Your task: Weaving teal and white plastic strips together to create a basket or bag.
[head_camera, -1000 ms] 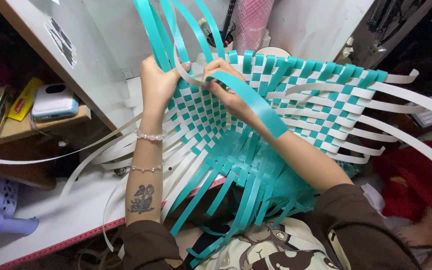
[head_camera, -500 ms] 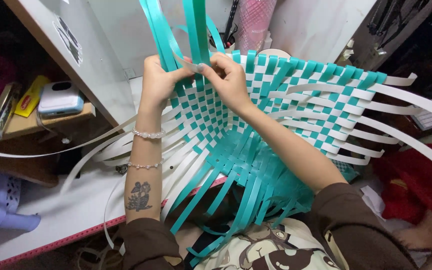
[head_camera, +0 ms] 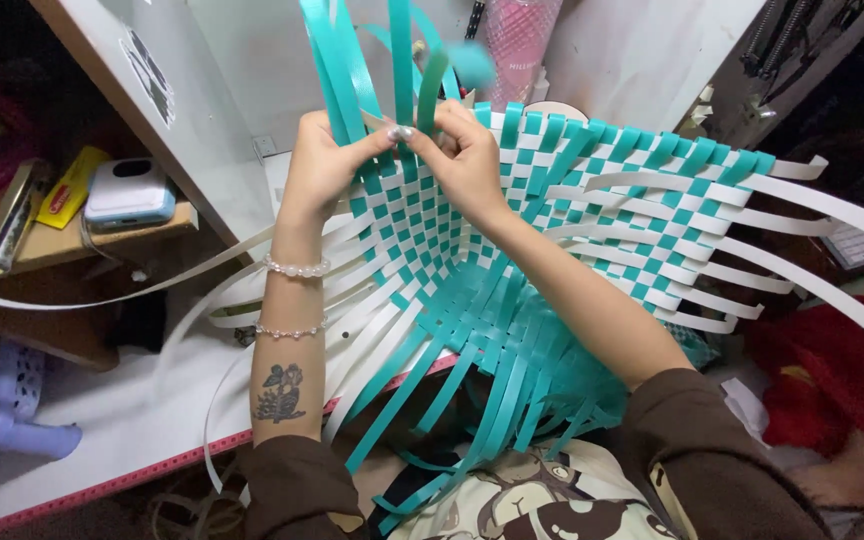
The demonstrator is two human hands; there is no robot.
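Observation:
A half-woven basket [head_camera: 592, 190] of teal and white plastic strips rests on my lap, its checkered wall facing me. My left hand [head_camera: 322, 165] pinches the top edge of the weave where upright teal strips [head_camera: 352, 70] rise. My right hand [head_camera: 462, 155] meets it there, fingers closed on a teal strip at the same edge. Loose white strips [head_camera: 812, 215] stick out to the right, and teal strip ends [head_camera: 472, 400] hang toward me.
A white table edge with a red ruler strip [head_camera: 102, 480] runs at lower left. A wooden shelf [head_camera: 52, 245] holds a small blue-grey device [head_camera: 130, 195] and a yellow item. Red cloth [head_camera: 832, 380] lies at right; a pink mesh tube [head_camera: 517, 40] stands behind.
My right hand has brought its teal strip up from the right side to the top edge beside my left hand. Both hands now work close together there.

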